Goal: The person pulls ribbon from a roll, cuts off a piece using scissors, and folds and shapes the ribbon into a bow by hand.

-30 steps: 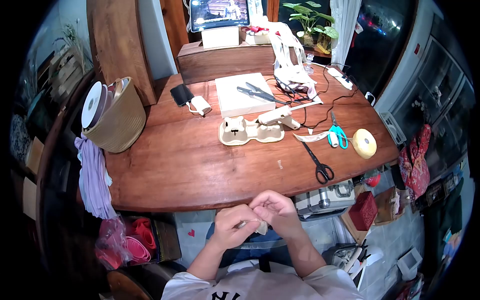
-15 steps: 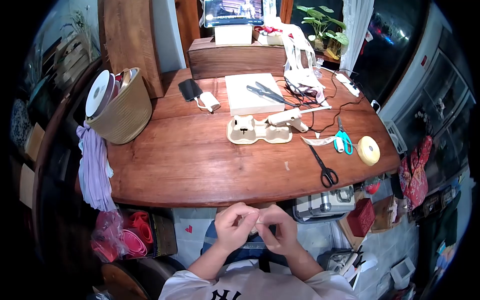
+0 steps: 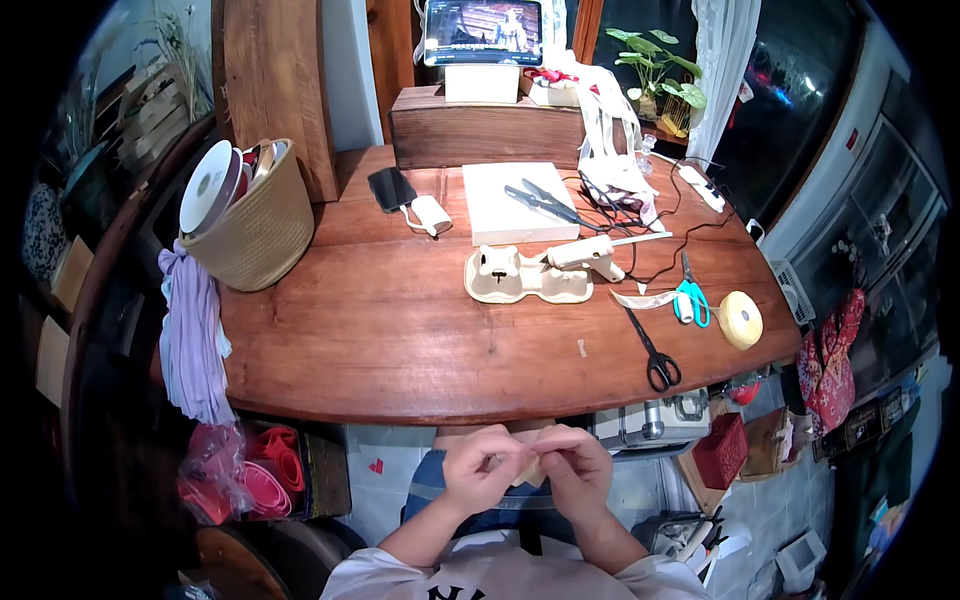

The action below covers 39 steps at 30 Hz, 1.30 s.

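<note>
My left hand (image 3: 486,468) and my right hand (image 3: 578,472) meet just off the table's near edge, above my lap. Both are closed, fingertips pinched together on a small cream piece of ribbon (image 3: 531,472); the fingers hide most of it. On the table ahead lie black scissors (image 3: 655,362), teal-handled scissors (image 3: 695,300) and a roll of cream ribbon (image 3: 741,320) with a loose end. A glue gun (image 3: 583,254) rests on a moulded cardboard cup holder (image 3: 520,285).
A white box (image 3: 510,220) bears a dark straightener-like tool (image 3: 540,203). Left of it are a phone (image 3: 391,189) and a white charger (image 3: 431,214). A woven basket (image 3: 255,235) of ribbon spools stands at the left edge. Behind, a tablet (image 3: 483,35) is propped up. Cables run at the right.
The view has shifted slightly, so the table things appear lower. My hands stay together, with the fingers a little moved, and more of the cream piece shows below them.
</note>
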Tool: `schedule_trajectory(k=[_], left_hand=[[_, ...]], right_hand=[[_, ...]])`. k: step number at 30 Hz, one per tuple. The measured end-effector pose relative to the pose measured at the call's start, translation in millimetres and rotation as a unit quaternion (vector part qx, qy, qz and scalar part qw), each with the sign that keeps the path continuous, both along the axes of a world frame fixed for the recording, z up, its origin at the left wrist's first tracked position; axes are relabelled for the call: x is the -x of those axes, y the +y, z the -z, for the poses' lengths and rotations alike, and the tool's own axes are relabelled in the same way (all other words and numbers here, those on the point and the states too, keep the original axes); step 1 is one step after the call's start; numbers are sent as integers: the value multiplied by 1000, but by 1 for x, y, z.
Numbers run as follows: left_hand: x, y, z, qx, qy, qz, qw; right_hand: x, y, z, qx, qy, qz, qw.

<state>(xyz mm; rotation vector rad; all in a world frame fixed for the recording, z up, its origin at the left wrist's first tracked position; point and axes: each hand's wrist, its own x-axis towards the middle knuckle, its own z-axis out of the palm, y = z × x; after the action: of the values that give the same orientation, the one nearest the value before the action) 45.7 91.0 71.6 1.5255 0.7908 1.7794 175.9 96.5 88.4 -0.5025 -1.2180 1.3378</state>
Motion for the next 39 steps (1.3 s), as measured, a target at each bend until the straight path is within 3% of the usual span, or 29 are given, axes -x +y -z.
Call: schedule_trajectory(k=[4,7,10,13,18,20,24,28,31,33,38,39], left_hand=[[2,2,0,-29,-33,87,995],[3,-1,6,-11,-61,94,994],[0,-6,10,39,-108,30,993],[-3,-8,-3,37,-137,42,989],[1,-10,1,31,-99,24,994],[4,-8,6,22,-73,12,997],[11,-3,4,-22,-31,76,996],[10,1,-3,-53,8,101,993],[6,-2,-1,-28,-7,57,998],[5,-6,-1,-12,-5,31,999],[5,-11,-2,4,31,-13,999],[7,-11,2,11,28,2,1000]], right_hand=[[-3,-2,6,37,59,-43,997],[-3,-6,9,-7,-13,45,999],[0,-4,-4,-290,-183,139,929],[6,-10,-11,-298,-222,143,917],[1,-13,-11,-232,-239,135,933],[0,-12,-7,-92,-138,79,983],[-7,-9,-11,-8,-113,-1,994],[-9,-10,-8,12,-75,-37,996],[-2,-15,-15,-32,-102,21,994],[-1,-14,-14,-153,-222,101,958],[-6,-12,-2,-128,-113,59,984],[-7,-13,-3,-68,-78,33,994]])
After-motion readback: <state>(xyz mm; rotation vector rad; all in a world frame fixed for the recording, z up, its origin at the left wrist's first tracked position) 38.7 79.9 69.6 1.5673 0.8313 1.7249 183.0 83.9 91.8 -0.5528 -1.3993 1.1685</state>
